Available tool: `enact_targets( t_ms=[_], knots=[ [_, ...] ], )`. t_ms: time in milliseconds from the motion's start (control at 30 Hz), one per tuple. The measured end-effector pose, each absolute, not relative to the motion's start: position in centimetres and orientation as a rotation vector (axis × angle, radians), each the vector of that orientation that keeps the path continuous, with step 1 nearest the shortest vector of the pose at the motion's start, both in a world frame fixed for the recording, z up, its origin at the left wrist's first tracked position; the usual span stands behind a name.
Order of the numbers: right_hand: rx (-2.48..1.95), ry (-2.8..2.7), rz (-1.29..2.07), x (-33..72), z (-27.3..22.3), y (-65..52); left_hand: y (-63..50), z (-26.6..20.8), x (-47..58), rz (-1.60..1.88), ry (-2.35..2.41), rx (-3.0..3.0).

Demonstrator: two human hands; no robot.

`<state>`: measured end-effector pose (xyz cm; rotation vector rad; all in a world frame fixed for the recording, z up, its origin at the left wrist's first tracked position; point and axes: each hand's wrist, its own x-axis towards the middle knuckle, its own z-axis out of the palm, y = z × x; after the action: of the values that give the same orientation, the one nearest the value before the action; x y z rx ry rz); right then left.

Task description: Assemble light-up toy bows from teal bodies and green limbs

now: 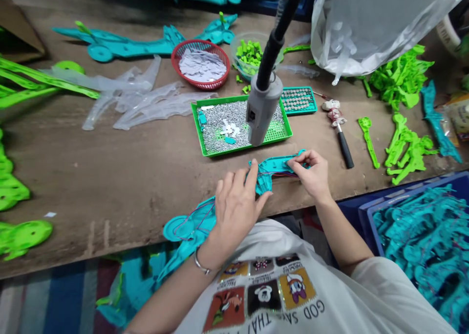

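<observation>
A long teal plastic part (274, 165) lies along the table's front edge, with thin red and dark wires running along it. My left hand (236, 197) rests across its middle, fingers stretched out and thumb apart. At the part's right end, my right hand (311, 172) is closed in a pinch; what sits between the fingertips is too small to make out. The part's round left end (179, 228) shows beyond my left wrist. Just behind the part stands a green tray (240, 152) holding many small silver screws and a few white and teal pieces.
A grey electric screwdriver (262, 109) hangs over the tray. Behind are a red basket (201, 84) of white slips and a teal tray (298, 110) of round metal pieces. A screwdriver (344, 148) and green parts (410, 148) lie right. A blue crate (372, 221) holds teal parts.
</observation>
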<state>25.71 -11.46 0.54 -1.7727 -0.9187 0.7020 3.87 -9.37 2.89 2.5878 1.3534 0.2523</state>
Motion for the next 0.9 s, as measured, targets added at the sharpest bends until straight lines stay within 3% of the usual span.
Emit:
enact_targets(
  t_ms=[300, 567, 767, 900],
  knots=[
    [-1.892, -1.038, 0.46, 24.5, -0.2, -11.7, -9.6, 2.5, 3.8, 0.265, 1.358, 2.56],
    [-2.132, -1.833, -0.055, 22.2, 0.7, -13.0, -9.4, 1.8, 3.4, 0.271, 1.334, 2.547],
    [-2.1, -1.94, 0.073, 21.9, 0.7, -13.3, -8.1, 0.5, 2.9, 0.286, 1.325, 2.469],
    [-1.943, -1.634, 0.332, 25.8, 1.5, -14.4, -6.3, -0.4, 1.6, 0.272, 1.225, 2.425]
  ],
)
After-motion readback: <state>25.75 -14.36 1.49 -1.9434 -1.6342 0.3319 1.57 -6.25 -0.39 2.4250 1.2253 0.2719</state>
